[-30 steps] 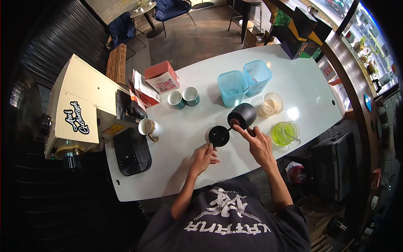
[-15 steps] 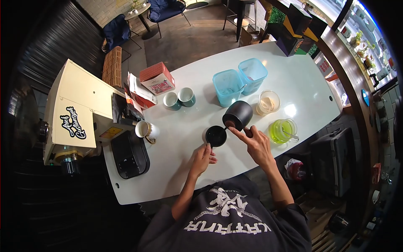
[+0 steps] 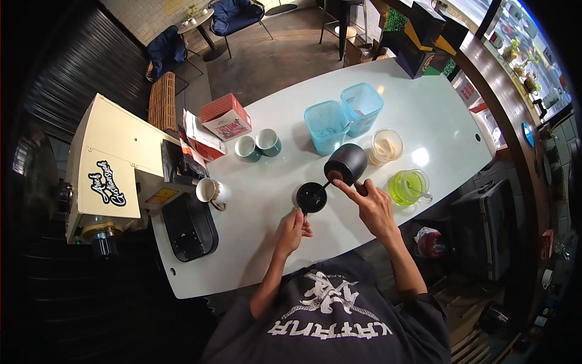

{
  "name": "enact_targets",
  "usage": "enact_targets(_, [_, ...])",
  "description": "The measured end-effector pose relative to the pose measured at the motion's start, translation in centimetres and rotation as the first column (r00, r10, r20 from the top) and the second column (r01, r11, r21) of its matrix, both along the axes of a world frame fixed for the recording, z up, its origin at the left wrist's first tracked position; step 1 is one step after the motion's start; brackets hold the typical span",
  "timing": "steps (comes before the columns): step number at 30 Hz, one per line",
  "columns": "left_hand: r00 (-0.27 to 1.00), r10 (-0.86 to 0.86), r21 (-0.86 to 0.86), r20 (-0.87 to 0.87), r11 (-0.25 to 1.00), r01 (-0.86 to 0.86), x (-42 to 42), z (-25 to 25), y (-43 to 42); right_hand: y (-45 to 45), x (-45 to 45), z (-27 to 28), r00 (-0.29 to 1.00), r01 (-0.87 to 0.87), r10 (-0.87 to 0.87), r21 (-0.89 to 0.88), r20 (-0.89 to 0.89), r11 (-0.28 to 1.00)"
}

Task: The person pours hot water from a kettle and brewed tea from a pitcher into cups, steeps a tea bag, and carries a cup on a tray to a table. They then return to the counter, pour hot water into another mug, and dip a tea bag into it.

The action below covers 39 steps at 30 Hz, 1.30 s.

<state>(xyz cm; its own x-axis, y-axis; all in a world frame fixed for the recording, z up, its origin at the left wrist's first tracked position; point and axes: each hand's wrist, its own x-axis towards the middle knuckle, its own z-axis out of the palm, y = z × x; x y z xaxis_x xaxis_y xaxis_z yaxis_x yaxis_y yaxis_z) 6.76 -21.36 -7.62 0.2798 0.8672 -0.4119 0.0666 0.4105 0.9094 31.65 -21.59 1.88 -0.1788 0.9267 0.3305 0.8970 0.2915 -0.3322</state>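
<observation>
My left hand (image 3: 293, 230) pinches the handle of a small black cup (image 3: 311, 198) low over the white table, its opening facing up. Glints show on the dark inside of the cup. With my right hand (image 3: 377, 209) I grip the handle of a black pitcher (image 3: 347, 164), my index finger stretched along it. The pitcher is tilted towards the cup, and a thin dark line joins its front to the cup's rim; whether this is liquid or the spout I cannot tell. Beyond the pitcher stand a light-blue container (image 3: 326, 130) and a clear cup with beige contents (image 3: 386, 147).
A glass jug of green liquid (image 3: 408, 187) with a spoon is right of my right hand. A second blue container (image 3: 362, 108), two teal cups (image 3: 267, 143), a white mug (image 3: 212, 192) and a red box (image 3: 226, 115) share the table (image 3: 242, 267). A cream machine (image 3: 118, 164) stands left.
The pitcher has shifted slightly right, leaving a small gap to the cup's rim with a dark line across it. My left hand and the cup stay nearly in place.
</observation>
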Motion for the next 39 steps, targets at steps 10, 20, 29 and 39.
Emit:
enact_targets(10, [1.0,-0.018,0.006,0.014,1.0,0.018,0.0,-0.6,0.2,-0.6,0.1,-0.8,0.999,0.022,-0.023,-0.028,-0.023,0.999])
enact_targets(20, [0.999,-0.012,-0.004,0.034,1.0,0.012,0.0,-0.4,0.3,-0.5,0.2,-0.2,0.998,-0.012,0.009,0.048,0.066,0.999])
enact_targets(29, [0.997,-0.069,-0.004,0.02,0.998,0.069,0.0,-0.2,0.4,-0.6,0.1,-0.4,0.999,-0.027,0.022,0.102,0.048,0.994])
enact_targets(39, [0.999,-0.043,0.024,0.026,0.999,0.042,0.5,-0.3,0.2,-1.1,0.4,-0.1,0.998,-0.016,0.011,0.099,0.059,0.995])
